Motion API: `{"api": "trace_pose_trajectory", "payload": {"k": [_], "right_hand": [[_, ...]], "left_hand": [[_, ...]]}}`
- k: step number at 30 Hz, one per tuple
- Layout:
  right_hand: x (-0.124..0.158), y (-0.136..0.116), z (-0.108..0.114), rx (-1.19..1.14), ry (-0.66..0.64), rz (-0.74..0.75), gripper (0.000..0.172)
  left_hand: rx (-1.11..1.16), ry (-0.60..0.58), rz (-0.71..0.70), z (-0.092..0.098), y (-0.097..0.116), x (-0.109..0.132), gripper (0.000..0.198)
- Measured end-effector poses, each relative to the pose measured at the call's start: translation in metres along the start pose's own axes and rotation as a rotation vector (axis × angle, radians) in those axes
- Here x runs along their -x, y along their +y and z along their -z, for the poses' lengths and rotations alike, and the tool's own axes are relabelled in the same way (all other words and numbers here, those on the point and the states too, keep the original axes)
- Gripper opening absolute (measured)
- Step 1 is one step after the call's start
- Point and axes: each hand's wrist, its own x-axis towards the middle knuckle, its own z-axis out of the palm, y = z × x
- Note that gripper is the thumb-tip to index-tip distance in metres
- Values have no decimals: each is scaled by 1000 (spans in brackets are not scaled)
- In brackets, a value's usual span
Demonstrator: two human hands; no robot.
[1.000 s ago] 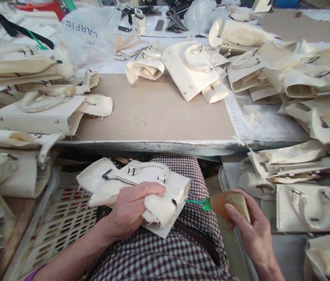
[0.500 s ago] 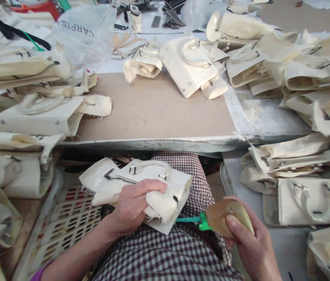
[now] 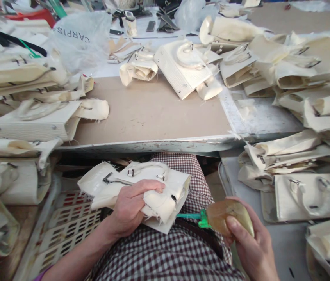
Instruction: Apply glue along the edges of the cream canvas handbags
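On my lap lies a cream handbag with a zipper, a clear-wrapped handle and frayed fabric edges. My left hand is closed around its folded lining, thumb on top. My right hand grips a squeeze bottle of brownish liquid, tilted on its side. From the bottle's green cap a thin teal nozzle points left, its tip at the bag's right lower edge; whether it touches the fabric I cannot tell. A checked apron spreads under the bag.
A worktable with a worn front edge stands ahead. Cream handbags are piled at left and right, with another handbag at the table's back. A slatted plastic crate sits low left, near my forearm.
The view has shifted slightly, so the table's contents appear a little farther left. Both hands keep their hold, and the bottle stays at nearly the same spot beside the bag.
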Motion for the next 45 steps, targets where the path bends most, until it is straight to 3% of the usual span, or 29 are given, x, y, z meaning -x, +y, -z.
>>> {"api": "trace_pose_trajectory", "payload": {"k": [6,13,22,29,35,41,45], "right_hand": [[-2,0,-1,105,55,40,56],[-26,26,17,215,88,168,59],[-7,12,5,166,38,169,52],[-43,40,20,202,80,219,62],[-48,59,22,168,57,282,61],[-32,41,21,190,48,230,57],[-24,20,15,90,33,108,59]], "left_hand": [[-3,-10,19,0,0,-1,20],[-38,-19,-55,0,2,-6,18],[-40,-24,-74,-1,-3,-4,17],[9,-33,12,-1,-1,-4,22],[-25,-20,-13,2,0,-7,21],[-65,-51,-68,4,-2,-9,17],[-72,-76,-68,2,-1,-7,17]]}}
